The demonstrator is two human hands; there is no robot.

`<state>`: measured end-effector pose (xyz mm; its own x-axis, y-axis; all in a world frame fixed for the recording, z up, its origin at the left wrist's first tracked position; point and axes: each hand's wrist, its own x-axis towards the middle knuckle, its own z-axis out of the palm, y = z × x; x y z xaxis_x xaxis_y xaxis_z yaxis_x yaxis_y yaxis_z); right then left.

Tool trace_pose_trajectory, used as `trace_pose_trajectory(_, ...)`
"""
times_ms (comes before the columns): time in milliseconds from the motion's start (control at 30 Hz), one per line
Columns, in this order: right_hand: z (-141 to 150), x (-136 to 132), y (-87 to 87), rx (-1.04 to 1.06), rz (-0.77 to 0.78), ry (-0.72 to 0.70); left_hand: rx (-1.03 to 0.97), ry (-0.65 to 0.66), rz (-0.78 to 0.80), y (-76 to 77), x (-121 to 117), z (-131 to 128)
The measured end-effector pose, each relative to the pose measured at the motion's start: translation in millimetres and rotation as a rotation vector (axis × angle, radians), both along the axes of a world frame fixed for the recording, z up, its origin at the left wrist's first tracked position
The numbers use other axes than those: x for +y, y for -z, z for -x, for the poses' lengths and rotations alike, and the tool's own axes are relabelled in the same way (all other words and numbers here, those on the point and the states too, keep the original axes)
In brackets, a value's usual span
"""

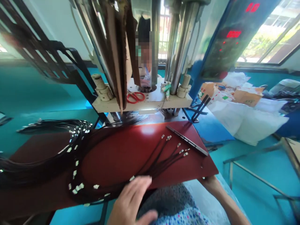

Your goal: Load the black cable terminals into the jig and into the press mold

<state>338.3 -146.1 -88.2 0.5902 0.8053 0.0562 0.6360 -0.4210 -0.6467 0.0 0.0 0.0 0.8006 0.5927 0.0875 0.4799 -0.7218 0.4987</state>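
The left hand [131,200] lies at the near edge of the red desk [122,156], palm down, with the fingers spread wide and flat. Its fingertips press on a small bunch of black cables [161,159], so the grip is open and holds nothing closed inside it. This bunch runs from the fingertips to the far right, and its ends with small metal terminals [181,150] fan out on the desk. Just beyond the terminals a dark flat bar [187,140] lies at a slant near the right corner of the desk.

The right hand [209,181] is at the right near edge of the desk. Most of it is hidden under the edge, so I cannot tell how its grip stands.

On the left side of the desk lies a big coil of black cables [70,156] with white tags, well apart from the small bunch. At the far side stands a press machine [145,100], and red scissors [135,97] lie on its pale plate. Behind the machine sits another person [145,53].
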Motion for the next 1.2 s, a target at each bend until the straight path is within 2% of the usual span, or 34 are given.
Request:
trace_pose_trajectory(67,-0.1,-4.7,-11.3,-0.129,0.037,-0.089,0.091,-0.132,-0.225,-18.5,15.0,-41.5)
trace_pose_trajectory(100,1.0,-8.3,-18.4,-0.183,0.101,-0.122,0.166,-0.143,-0.274,-24.1,22.0,-58.4)
trace_pose_trajectory(167,6.6,-17.6,-34.4,-0.231,0.291,-0.170,0.290,-0.140,-0.299,-30.3,33.1,-81.9)
trace_pose_trajectory(267,24.6,-31.4,-62.7,-0.134,0.508,-0.280,0.418,-0.063,-0.248,-34.9,43.4,-97.2)
trace_pose_trajectory(333,40.7,-35.1,-84.5,-0.016,0.508,-0.403,0.497,-0.039,-0.218,-38.2,47.9,-102.8)
trace_pose_trajectory(400,57.0,-31.6,-106.5,0.091,0.445,-0.535,0.561,-0.046,-0.211,-42.0,51.5,-108.5)
trace_pose_trajectory(467,71.4,-21.1,-124.8,0.183,0.351,-0.662,0.550,-0.029,-0.223,-46.4,54.2,-113.4)
trace_pose_trajectory(533,83.6,-5.4,-135.5,0.294,0.235,-0.761,0.495,-0.018,-0.189,-52.5,55.3,-114.8)
trace_pose_trajectory(600,94.2,13.3,-137.6,0.451,0.092,-0.788,0.422,-0.043,-0.082,-60.8,53.2,-110.5)
trace_pose_trajectory(667,103.7,34.1,-133.9,0.705,-0.073,-0.731,0.296,-0.081,0.100,-70.2,47.0,-101.0)
trace_pose_trajectory(767,114.7,66.6,-129.8,1.167,-0.311,-0.619,-0.008,-0.057,0.469,-78.8,30.8,-82.9)
trace_pose_trajectory(867,118.9,95.8,-136.9,1.438,-0.509,-0.535,-0.239,-0.022,0.862,-72.9,12.7,-69.7)
trace_pose_trajectory(933,118.6,110.3,-144.6,1.523,-0.574,-0.498,-0.352,-0.057,1.011,-62.4,2.9,-65.0)
trace_pose_trajectory(1000,117.6,120.0,-150.1,1.541,-0.556,-0.500,-0.460,-0.114,1.079,-51.0,-3.7,-61.6)
trace_pose_trajectory(1100,116.7,127.0,-151.6,1.452,-0.470,-0.530,-0.590,-0.172,1.134,-39.7,-8.1,-55.7)
trace_pose_trajectory(1200,116.7,129.4,-149.1,1.290,-0.478,-0.493,-0.680,-0.253,1.131,-37.8,-6.9,-48.7)
